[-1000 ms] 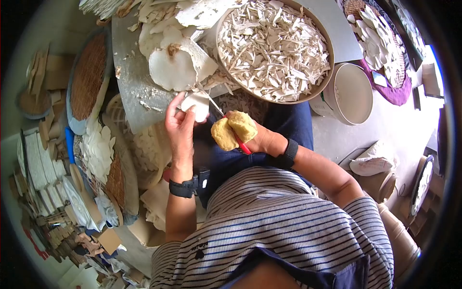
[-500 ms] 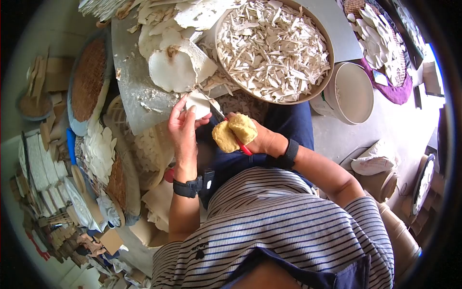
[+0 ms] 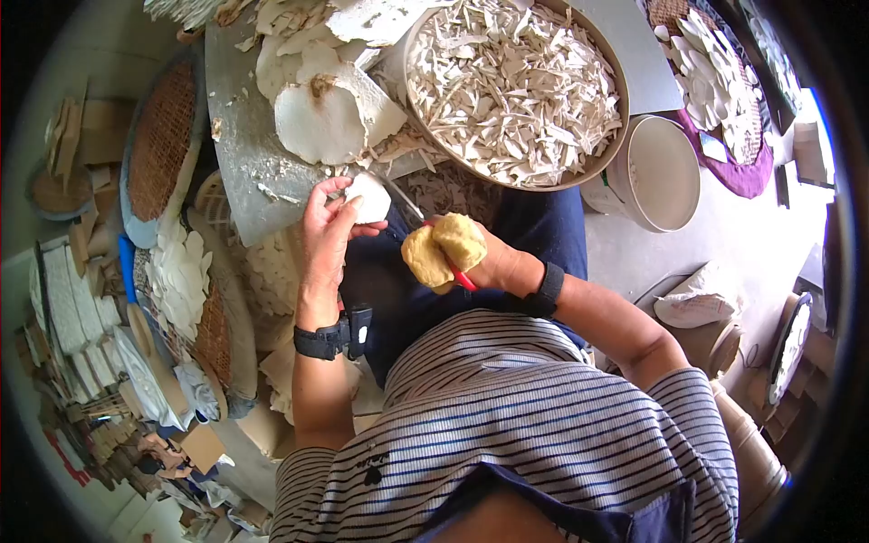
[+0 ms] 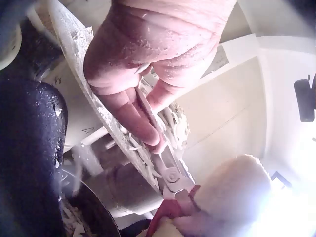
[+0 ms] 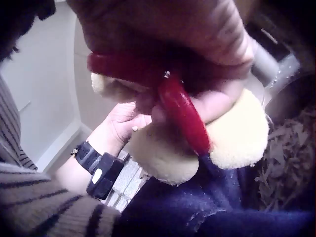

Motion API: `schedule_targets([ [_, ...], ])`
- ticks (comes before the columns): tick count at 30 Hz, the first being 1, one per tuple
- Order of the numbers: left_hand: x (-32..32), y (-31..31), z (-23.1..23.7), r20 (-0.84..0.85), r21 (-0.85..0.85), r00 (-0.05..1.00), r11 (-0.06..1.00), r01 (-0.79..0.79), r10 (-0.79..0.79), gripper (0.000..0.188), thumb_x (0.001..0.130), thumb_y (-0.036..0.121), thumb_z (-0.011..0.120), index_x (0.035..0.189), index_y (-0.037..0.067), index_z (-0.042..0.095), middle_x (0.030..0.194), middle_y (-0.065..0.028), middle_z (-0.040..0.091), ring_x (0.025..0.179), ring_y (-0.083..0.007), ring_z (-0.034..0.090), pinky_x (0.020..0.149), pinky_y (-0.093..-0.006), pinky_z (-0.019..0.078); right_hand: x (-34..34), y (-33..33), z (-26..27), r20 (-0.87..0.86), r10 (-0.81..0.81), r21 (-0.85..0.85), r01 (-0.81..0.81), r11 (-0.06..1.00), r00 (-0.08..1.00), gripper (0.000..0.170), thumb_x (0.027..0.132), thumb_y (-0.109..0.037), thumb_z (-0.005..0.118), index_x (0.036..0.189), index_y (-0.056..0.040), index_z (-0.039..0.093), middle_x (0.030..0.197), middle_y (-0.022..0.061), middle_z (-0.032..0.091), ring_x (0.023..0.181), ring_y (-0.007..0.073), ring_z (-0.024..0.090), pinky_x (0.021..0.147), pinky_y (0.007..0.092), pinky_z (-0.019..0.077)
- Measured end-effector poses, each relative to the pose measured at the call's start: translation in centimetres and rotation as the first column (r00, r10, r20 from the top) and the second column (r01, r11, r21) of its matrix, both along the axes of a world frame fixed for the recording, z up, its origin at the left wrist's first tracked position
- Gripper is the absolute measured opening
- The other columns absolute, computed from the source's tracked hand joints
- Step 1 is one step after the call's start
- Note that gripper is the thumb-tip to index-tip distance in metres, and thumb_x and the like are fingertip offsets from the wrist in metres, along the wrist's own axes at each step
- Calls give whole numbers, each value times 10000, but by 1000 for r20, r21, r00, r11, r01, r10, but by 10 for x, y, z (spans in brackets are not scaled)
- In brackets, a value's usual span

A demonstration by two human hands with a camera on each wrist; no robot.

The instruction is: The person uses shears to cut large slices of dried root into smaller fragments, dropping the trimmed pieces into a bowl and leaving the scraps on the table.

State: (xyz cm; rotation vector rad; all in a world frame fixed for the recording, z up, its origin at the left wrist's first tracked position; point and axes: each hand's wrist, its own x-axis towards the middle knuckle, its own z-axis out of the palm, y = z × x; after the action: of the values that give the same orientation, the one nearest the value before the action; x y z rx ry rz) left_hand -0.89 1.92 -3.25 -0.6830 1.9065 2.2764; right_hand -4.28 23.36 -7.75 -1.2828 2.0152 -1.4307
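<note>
My left hand (image 3: 326, 226) pinches a thin white flat piece (image 3: 368, 199) with cut edges between thumb and fingers. Right beside that piece lie the blades of a pair of scissors (image 3: 405, 203), gripped by my right hand (image 3: 498, 264). Thick yellow foam padding (image 3: 430, 257) wraps the scissors' handles, and red plastic (image 3: 463, 280) shows between the lumps. Seen from the left wrist, the pivot (image 4: 173, 176) sits just below the fingertips and the piece appears edge-on. In the right wrist view, fingers curl around the red handle (image 5: 183, 116); the blades are hidden there.
A large round tray (image 3: 623, 118) heaped with white strips stands ahead on a metal table (image 3: 237, 145). Bigger white sheets with brown patches (image 3: 319, 127) are stacked left of it. A white bucket (image 3: 665, 172) is at the right, and woven trays (image 3: 163, 154) stand at the left.
The left hand has shifted slightly left with the white piece, which now sits at a different angle. A narrow sliver seen by the blades half a second ago no longer shows. The right hand barely moved.
</note>
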Motion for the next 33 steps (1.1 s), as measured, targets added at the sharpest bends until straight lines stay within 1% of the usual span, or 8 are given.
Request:
schedule_targets([
  [4,0,7,10,20,-45,995,994,99,-98,305,860,106,529,1137,-4,464,931,-128,623,727,-176,633,602,-245,526,-2,-6,-8,-162,-42,-51,35,998,986,356,742,-120,635,1052,-3,504,1006,167,553,929,335,552,824,342,447],
  [7,2,11,-1,-64,-41,997,998,-50,47,282,857,92,539,1109,-5,457,951,-134,611,762,-180,626,622,-251,527,-4,-5,-6,-1,4,18,-4,1000,1000,337,744,-109,625,1042,-5,508,991,164,556,913,334,555,808,351,452],
  [10,4,19,-15,-171,-31,942,955,-296,287,310,850,70,549,1134,-14,458,980,-136,601,770,-188,624,646,-263,533,0,-9,-2,-46,-81,-78,77,994,996,183,752,-159,576,897,-46,576,872,139,594,822,332,577,727,380,488],
  [14,-1,26,-20,-213,5,874,895,-445,436,309,846,27,532,1143,-20,461,978,-126,601,786,-188,617,635,-290,558,4,-11,-3,-71,-36,-78,30,997,997,181,744,-170,588,872,-44,562,809,135,594,777,335,583,693,383,490],
  [17,-2,21,-17,-169,15,900,914,-406,402,324,848,27,527,1164,-21,477,985,-124,597,788,-183,619,626,-284,563,9,-11,-3,86,-63,-86,71,994,994,195,738,-168,591,885,-42,562,817,135,595,780,336,582,699,384,491],
  [24,5,23,-11,-145,43,955,966,-257,260,336,841,38,530,1165,-45,502,946,-121,608,760,-181,633,608,-276,563,0,-8,2,-116,-72,-90,62,994,991,199,739,-136,591,902,-29,553,861,126,575,821,315,574,730,365,485],
  [28,6,21,-9,-82,31,964,967,-252,253,367,820,65,567,1161,-54,502,928,-128,614,725,-197,642,598,-277,560,5,-11,-2,187,-20,-52,31,998,982,259,659,-200,683,851,-78,557,749,96,587,714,295,589,642,356,489],
  [33,38,-13,-8,-83,-57,966,967,-250,245,345,847,60,527,1182,-10,488,999,-138,606,749,-235,646,597,-294,559,12,-11,0,131,50,88,-62,994,990,277,648,-216,678,850,-65,562,726,124,597,711,323,593,623,358,491],
])
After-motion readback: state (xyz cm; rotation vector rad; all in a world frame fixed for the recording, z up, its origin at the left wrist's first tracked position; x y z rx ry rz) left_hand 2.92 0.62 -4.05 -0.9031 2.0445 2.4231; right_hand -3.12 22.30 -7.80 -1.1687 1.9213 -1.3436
